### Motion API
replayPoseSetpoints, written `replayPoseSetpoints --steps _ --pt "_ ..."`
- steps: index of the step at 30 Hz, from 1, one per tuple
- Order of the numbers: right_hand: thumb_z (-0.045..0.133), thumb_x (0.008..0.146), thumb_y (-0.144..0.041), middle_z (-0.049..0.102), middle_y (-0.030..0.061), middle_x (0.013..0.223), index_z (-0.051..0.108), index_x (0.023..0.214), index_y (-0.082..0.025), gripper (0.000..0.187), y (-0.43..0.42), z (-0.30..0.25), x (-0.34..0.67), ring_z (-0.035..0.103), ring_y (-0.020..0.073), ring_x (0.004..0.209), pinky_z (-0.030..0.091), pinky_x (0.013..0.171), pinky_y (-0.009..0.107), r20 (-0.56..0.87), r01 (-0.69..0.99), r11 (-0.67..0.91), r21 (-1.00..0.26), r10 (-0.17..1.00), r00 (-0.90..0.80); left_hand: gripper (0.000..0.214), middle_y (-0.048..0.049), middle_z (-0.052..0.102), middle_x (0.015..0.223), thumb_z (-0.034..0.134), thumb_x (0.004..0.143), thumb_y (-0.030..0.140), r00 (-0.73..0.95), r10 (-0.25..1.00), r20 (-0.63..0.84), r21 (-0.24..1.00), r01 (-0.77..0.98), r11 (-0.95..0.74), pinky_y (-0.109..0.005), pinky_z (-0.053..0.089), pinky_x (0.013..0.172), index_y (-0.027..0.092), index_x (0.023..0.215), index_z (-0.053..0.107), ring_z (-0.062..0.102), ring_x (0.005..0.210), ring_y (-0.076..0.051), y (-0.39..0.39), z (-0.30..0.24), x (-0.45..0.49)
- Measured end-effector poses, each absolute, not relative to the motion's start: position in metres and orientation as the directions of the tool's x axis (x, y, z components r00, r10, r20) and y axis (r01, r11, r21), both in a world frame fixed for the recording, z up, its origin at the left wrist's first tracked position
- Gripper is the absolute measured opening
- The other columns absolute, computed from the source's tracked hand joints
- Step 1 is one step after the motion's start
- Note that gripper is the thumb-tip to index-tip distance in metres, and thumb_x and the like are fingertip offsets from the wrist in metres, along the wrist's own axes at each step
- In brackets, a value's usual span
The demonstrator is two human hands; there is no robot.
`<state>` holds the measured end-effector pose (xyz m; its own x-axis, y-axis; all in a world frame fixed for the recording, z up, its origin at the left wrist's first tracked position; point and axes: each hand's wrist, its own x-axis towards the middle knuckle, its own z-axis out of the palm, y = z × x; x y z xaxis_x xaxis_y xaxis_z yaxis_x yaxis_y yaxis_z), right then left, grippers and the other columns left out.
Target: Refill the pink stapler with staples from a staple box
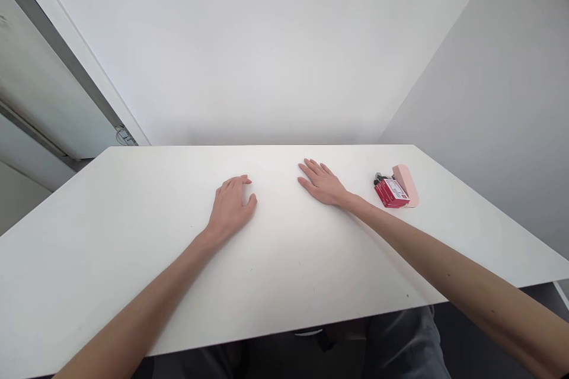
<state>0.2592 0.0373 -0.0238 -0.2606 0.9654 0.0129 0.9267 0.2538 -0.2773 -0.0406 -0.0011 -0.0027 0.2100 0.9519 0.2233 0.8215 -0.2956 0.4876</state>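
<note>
My left hand (232, 204) rests on the white table (275, 296), left of its middle. Its fingers curl a little, the thumb stands apart from them, and nothing is held. Flat on the tabletop lies my right hand (323, 185), palm down with fingers spread and empty. To the right of it, not touched, are small red-and-white boxes (390, 194) set side by side. A pink object with rounded ends (406, 183) lies behind and beside them, partly covered. Dark and silvery small items (379, 177) show at the boxes' far left edge; their kind is too small to tell.
A white wall (284, 47) rises along the table's far edge, and a grey wall (511, 100) stands to the right. On the left is a door frame (89, 53) with a metal fitting (125, 135). My legs (406, 343) are below the near edge.
</note>
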Motion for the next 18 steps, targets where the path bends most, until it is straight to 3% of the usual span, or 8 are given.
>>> replayPoseSetpoints --steps 4,8,18 --pt "0.007 0.103 -0.072 0.007 0.0008 0.178 0.024 0.168 -0.024 0.082 0.040 -0.026 0.260 0.004 0.0211 0.165 0.003 0.134 0.045 0.020 0.923 0.260 -0.284 0.964 -0.265 0.057 -0.0103 0.043 0.166 0.038 0.101 0.044 0.279 0.945 0.170 0.359 0.876 -0.323 -0.052 0.025 0.128 0.018 0.150 0.045 0.029 0.158 -0.031 0.005 -0.005 -0.036" --pt "0.008 0.103 -0.071 0.006 -0.0002 0.178 0.023 0.168 -0.025 0.081 0.040 -0.027 0.262 0.003 0.0229 0.165 0.001 0.134 0.044 0.023 0.921 0.252 -0.297 0.966 -0.257 0.065 -0.0102 0.028 0.173 0.027 0.104 0.049 0.324 0.940 0.108 0.230 0.912 -0.341 -0.050 0.017 0.131 0.014 0.158 0.039 0.017 0.162 -0.030 0.018 -0.007 -0.030" --pt "0.008 0.105 -0.068 0.011 0.0025 0.178 0.026 0.167 -0.022 0.080 0.034 -0.022 0.259 0.006 0.0225 0.164 0.002 0.133 0.043 0.018 0.924 0.241 -0.296 0.969 -0.247 0.067 -0.0034 0.023 0.175 0.022 0.106 0.054 0.354 0.932 0.078 0.164 0.918 -0.362 -0.047 0.013 0.132 0.021 0.163 0.035 0.015 0.163 -0.027 0.056 -0.007 -0.026"
